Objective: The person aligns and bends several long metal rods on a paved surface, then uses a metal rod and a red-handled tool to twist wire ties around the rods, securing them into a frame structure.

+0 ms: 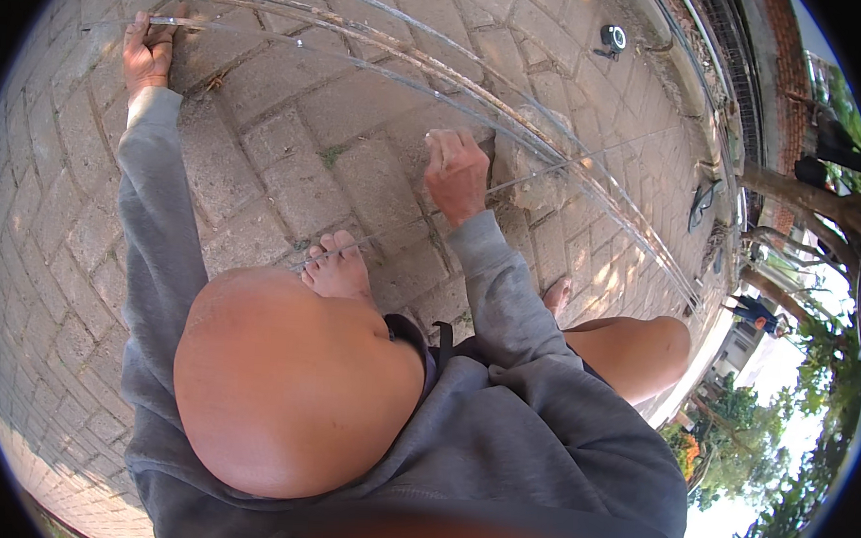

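Note:
My left hand (150, 55) is closed around the end of a thin grey metal rod (382, 70), at the far left over the brick paving. Alongside it run several long rods, among them a rusty brown rod (365, 40), bending away to the right. Nearer the middle, my right hand (457, 178) is curled into a fist above the paving; what its fingers hold, if anything, is hidden. A thinner rod (602, 158) crosses beneath the long rods and passes behind my right wrist toward my bare foot (338, 267).
A stone block (533, 162) lies under the rods, right of my fist. Farther off are a round black-and-white object (613, 39) and a dark framed object (702, 205). A raised kerb (671, 53) borders the paving. Another person (759, 315) is far right, near trees.

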### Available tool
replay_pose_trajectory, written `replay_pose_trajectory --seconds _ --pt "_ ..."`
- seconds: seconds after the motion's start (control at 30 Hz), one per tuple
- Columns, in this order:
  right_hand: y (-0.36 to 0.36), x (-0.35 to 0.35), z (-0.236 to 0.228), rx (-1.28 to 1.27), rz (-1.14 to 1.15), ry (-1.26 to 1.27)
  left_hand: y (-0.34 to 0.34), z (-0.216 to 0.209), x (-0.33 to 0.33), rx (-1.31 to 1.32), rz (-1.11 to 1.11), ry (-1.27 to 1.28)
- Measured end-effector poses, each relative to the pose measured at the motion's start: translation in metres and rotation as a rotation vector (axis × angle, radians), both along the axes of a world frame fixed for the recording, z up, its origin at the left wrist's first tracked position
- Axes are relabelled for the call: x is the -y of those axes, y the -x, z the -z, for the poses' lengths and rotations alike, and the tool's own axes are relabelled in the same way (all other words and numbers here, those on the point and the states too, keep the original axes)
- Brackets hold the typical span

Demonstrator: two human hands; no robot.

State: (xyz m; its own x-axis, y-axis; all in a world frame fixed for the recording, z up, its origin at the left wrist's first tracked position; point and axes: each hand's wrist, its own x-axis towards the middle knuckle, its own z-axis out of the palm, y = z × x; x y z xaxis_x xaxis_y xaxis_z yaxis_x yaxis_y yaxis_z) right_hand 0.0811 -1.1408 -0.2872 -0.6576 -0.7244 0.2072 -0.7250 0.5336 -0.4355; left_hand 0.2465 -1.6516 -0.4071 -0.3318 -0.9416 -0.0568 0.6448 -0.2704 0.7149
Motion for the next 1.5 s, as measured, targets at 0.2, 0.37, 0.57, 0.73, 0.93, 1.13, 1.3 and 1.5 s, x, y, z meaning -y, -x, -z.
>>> replay_pose_trajectory --seconds 0.2,0.37,0.57,0.73,0.93,1.13,1.3,1.5 --pt "0.056 -0.057 -0.028 -0.154 -0.065 -0.173 0.003 0.014 0.027 -0.082 0.117 -0.085" --pt "0.048 -0.09 -0.007 -0.074 -0.214 -0.395 -0.001 0.03 0.058 0.014 0.166 -0.092" --pt "-0.048 -0.112 0.004 0.117 0.073 -0.298 -0.005 0.04 0.095 0.2 0.152 -0.103" --pt "-0.091 -0.117 0.02 0.18 0.329 -0.418 0.003 0.038 0.109 0.309 0.011 -0.123" --pt "-0.025 -0.114 -0.001 -0.029 0.338 0.068 -0.007 0.028 0.094 0.124 0.104 -0.132" --pt "0.094 -0.128 -0.019 0.019 0.389 0.164 -0.028 0.03 0.078 0.032 0.134 -0.003" --pt "0.106 -0.124 -0.015 -0.006 0.28 0.093 -0.034 0.034 0.08 0.052 0.225 0.084" --pt "0.093 -0.118 -0.013 -0.123 0.259 -0.101 -0.033 0.046 0.096 0.0 0.29 -0.044"
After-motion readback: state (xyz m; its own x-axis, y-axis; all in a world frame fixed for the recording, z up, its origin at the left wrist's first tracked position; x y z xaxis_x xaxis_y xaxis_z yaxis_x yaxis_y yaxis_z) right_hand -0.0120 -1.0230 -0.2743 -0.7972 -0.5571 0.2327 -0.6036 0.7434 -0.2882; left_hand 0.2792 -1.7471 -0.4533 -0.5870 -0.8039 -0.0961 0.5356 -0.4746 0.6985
